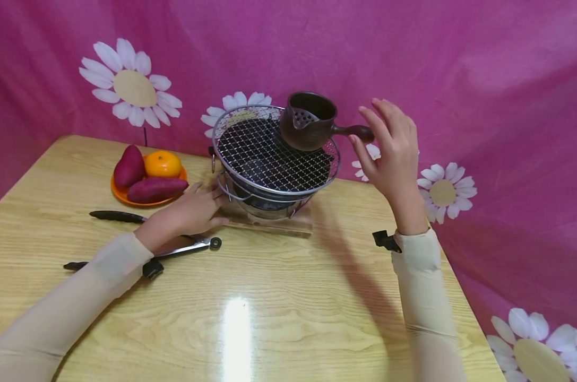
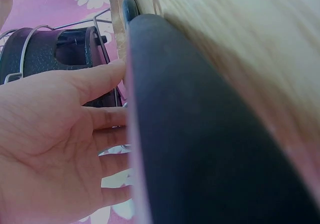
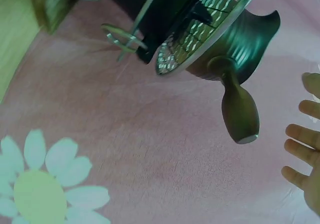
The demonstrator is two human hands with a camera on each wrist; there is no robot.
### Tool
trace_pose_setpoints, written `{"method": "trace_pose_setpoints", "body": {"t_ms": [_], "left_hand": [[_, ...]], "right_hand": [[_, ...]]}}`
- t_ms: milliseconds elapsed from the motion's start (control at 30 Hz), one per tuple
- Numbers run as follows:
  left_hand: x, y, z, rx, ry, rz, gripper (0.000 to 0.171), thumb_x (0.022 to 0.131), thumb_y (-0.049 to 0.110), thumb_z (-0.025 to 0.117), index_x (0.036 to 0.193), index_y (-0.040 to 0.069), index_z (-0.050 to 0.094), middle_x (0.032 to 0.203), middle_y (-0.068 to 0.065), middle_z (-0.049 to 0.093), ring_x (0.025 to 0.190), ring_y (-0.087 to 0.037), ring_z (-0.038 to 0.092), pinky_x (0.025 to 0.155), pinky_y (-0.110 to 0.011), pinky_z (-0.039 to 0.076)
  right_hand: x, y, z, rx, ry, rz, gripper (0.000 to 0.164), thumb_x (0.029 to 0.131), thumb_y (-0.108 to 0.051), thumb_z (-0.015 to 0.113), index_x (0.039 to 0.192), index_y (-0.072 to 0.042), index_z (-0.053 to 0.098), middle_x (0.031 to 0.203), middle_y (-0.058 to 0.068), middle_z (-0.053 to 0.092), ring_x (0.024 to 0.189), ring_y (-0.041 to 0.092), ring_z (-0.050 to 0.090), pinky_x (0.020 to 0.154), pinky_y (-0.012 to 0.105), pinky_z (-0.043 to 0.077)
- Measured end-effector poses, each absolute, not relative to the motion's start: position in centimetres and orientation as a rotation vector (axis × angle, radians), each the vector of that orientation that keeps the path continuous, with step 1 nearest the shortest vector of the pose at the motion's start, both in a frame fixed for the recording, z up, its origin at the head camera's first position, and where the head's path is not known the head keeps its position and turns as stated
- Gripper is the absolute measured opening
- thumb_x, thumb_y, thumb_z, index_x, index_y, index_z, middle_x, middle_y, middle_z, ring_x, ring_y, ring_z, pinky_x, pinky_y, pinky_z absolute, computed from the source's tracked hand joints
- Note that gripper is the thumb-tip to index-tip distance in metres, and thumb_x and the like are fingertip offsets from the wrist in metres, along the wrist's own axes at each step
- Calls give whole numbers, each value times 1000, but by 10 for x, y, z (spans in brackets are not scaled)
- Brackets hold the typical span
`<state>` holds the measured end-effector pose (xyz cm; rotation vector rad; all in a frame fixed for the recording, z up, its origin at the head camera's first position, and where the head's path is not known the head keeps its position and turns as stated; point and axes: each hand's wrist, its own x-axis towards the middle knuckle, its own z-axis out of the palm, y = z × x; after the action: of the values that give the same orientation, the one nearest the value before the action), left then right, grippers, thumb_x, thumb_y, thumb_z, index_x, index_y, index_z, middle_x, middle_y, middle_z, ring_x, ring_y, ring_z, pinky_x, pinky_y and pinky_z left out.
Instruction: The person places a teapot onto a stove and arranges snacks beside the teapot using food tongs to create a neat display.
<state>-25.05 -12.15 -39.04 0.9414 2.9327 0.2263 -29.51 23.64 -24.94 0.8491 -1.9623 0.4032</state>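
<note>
A dark brown clay pot (image 1: 308, 127) with a spout strainer and a side handle (image 1: 357, 132) sits on the round wire grill rack (image 1: 274, 159), toward its right side. My right hand (image 1: 388, 143) is raised by that handle with fingers spread; the right wrist view shows a gap between the fingers (image 3: 302, 134) and the handle. Low on the left, my left hand (image 1: 190, 209) lies beside the base of the black grill stove (image 2: 45, 52), fingers extended at the wooden board (image 1: 269, 225) under it. Nothing shows in its palm.
Tongs (image 1: 118, 216) with black ends lie spread on the wooden table (image 1: 293, 307), under the left forearm. Behind them, an orange plate (image 1: 121, 196) holds two purple sweet potatoes (image 1: 156, 189) and an orange fruit (image 1: 163, 164). A pink flowered cloth (image 1: 317, 48) hangs behind.
</note>
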Motion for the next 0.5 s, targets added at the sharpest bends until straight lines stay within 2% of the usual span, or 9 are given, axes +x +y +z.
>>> {"method": "trace_pose_setpoints", "body": {"t_ms": [300, 500], "left_hand": [[-249, -121, -391, 941, 2939, 229, 64, 100, 35, 63, 149, -3, 47, 161, -27, 32, 149, -46, 33, 118, -71, 24], [-248, -119, -386, 934, 2926, 195, 64, 101, 35, 62, 150, -2, 45, 162, -26, 32, 150, -46, 32, 118, -70, 25]], "right_hand": [[-285, 245, -255, 977, -1996, 274, 45, 93, -24, 72, 133, -5, 65, 138, 19, 63, 133, 38, 55, 110, 54, 40], [-281, 252, -266, 1039, -1951, 200, 40, 100, -30, 62, 127, -2, 67, 127, 22, 68, 121, 40, 62, 99, 56, 45]]}}
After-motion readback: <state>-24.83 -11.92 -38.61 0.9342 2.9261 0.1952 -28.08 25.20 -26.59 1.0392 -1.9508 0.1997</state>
